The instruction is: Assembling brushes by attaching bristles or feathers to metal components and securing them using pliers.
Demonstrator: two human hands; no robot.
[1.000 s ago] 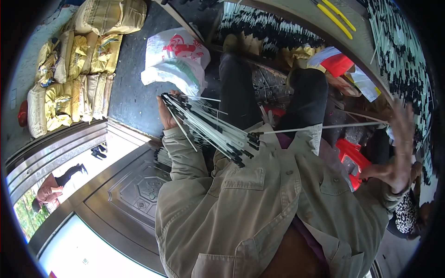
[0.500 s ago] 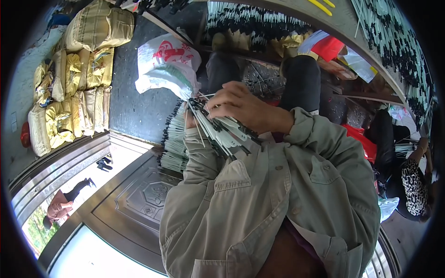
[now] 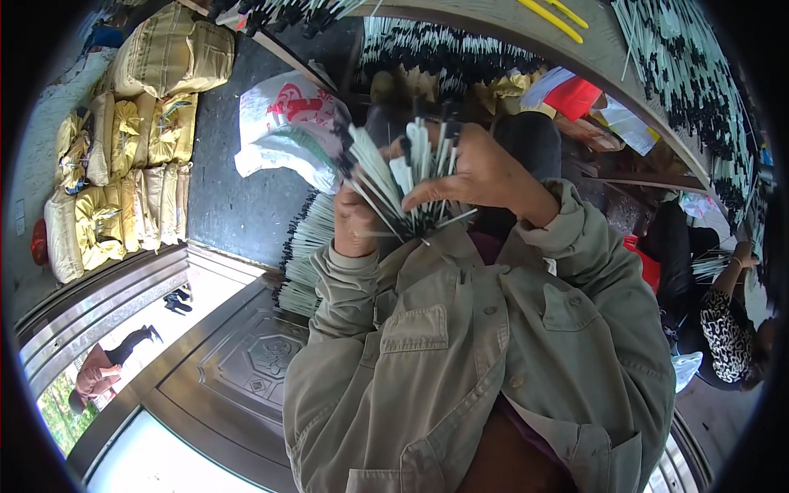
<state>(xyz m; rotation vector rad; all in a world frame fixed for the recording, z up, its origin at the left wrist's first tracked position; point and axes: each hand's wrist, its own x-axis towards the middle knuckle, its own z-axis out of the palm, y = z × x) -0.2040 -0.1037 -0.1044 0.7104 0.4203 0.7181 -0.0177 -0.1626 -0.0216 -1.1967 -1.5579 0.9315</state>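
Observation:
In front of my chest I hold a bundle of thin pale sticks with black ends (image 3: 423,156). The bundle fans out, with black tips at its top and loose ends at its bottom. My left hand (image 3: 355,220) is closed round its left part. My right hand (image 3: 485,168) wraps its right side, the thumb lying across the sticks. A stack of similar sticks (image 3: 308,255) sits beside my left forearm. Just beyond my left hand lies a white plastic bag with red print (image 3: 300,111).
A bench (image 3: 493,18) curves along the far side, with heaps of pale sticks (image 3: 690,107) and yellow tool handles (image 3: 559,16). Tan sacks (image 3: 136,189) are stacked at left, past a dark door (image 3: 246,353). A co-worker in a patterned sleeve (image 3: 731,337) sits at right, holding sticks.
The bundle has swung from slanting down toward my chest to standing more upright. My right hand has moved from lying over it to gripping its right side; my left hand shows more.

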